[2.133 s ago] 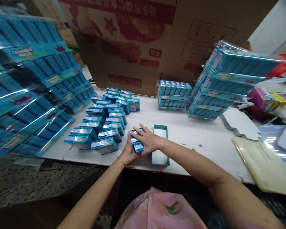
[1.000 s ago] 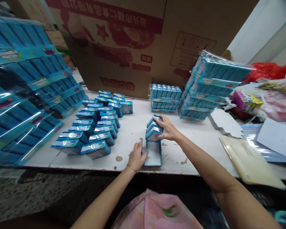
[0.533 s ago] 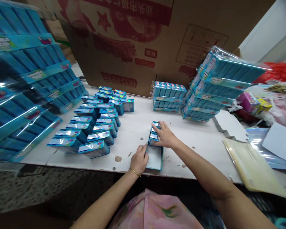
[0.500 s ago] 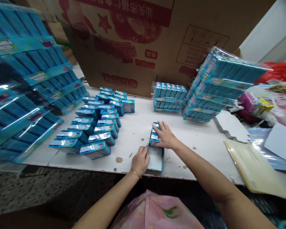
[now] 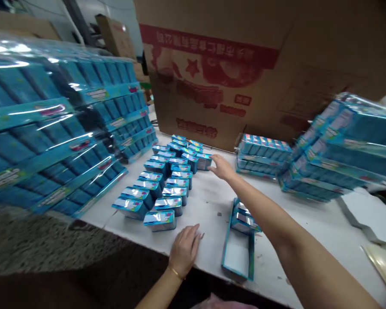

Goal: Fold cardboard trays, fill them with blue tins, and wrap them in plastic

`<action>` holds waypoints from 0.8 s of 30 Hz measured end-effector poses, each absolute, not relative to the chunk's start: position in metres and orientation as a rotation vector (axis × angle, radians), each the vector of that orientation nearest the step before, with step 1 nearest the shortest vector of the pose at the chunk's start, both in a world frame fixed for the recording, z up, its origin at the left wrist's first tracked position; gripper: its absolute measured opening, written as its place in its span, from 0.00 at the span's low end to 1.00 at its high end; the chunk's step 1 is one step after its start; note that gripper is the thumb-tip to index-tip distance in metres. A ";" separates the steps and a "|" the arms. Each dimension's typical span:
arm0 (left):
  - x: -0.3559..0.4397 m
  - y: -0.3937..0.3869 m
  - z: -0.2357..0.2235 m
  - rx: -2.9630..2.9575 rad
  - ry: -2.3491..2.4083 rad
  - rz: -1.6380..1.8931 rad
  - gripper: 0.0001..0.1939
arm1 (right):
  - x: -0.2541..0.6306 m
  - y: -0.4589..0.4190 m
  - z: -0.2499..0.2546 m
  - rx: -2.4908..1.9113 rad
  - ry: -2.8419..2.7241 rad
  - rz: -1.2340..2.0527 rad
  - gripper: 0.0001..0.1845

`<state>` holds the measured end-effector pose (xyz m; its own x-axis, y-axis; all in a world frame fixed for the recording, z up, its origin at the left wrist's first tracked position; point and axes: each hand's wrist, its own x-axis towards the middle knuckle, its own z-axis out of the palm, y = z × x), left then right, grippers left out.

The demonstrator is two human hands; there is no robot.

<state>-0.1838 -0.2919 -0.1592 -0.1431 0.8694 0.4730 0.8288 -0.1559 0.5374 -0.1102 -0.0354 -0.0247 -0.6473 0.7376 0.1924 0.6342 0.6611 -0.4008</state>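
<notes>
Two rows of small blue packets [image 5: 162, 182] with shiny tops stand on the white table [image 5: 212, 201]. My right hand [image 5: 221, 167] reaches far across, fingers spread, touching the packet [image 5: 203, 161] at the far right end of the rows. My left hand [image 5: 184, 249] rests flat on the table's near edge, fingers out, holding nothing, just right of the nearest packet [image 5: 160, 219]. A long blue tray [image 5: 239, 253] lies to the right of it, with a few packets [image 5: 242, 216] set in its far end, partly hidden by my right forearm.
Wrapped stacks of filled blue trays lean at the left [image 5: 51, 141] and pile up at the right [image 5: 337, 159]; a lower stack [image 5: 262, 152] sits behind. A big cardboard box [image 5: 244, 68] with red print stands at the back. A folder corner [image 5: 384, 264] shows at far right.
My right hand let go of the packets in the tray and stretched out to the far end of the rows. My left hand left the tray and lies flat. The view swung left.
</notes>
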 end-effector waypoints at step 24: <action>-0.310 -0.268 -0.109 1.199 1.320 1.284 0.55 | -0.166 -0.182 -0.121 -1.096 -1.521 1.347 0.16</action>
<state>-0.3098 -0.2681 -0.1092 -0.1139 0.9933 0.0189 0.0464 -0.0137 0.9988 -0.1665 -0.1824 -0.1214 -0.2955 0.9550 0.0243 0.0910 0.0534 -0.9944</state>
